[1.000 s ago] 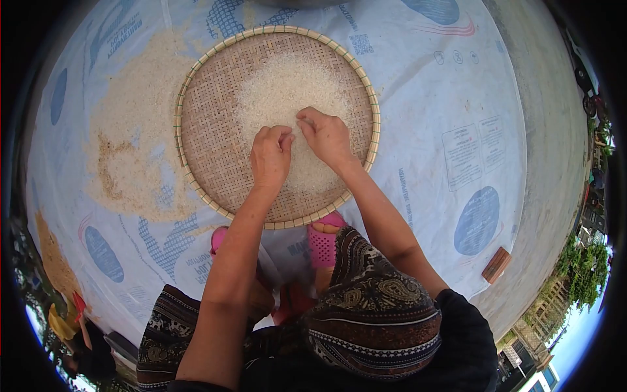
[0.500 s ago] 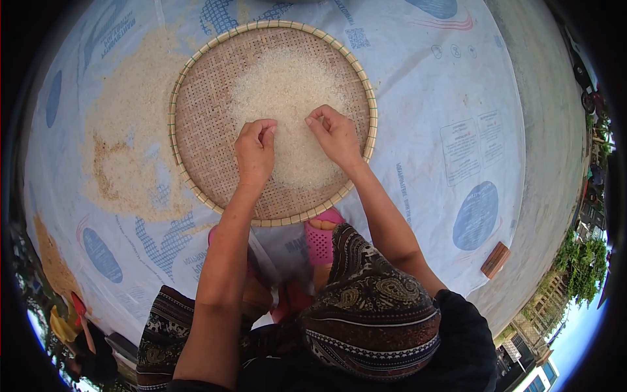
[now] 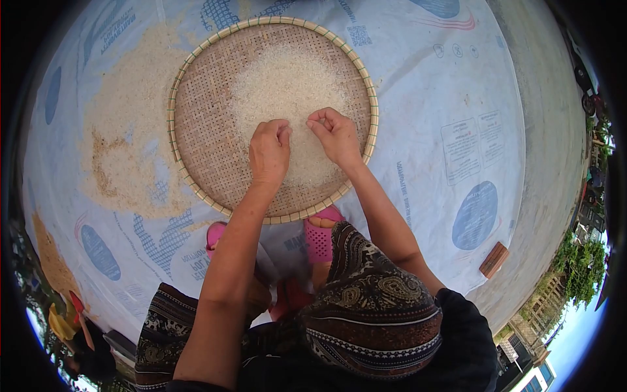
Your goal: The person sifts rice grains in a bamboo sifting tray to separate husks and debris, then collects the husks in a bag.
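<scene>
White tarp carries a woven tray where left hand and right hand, fingertips pinched shut, touch rice.

Daylight. A printed white tarp covers concrete ground; a brick lies at the tarp's right edge, with trees beyond.

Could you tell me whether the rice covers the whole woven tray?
No: the rice lies in a central patch, while the woven tray shows bare weave on its left.
</scene>
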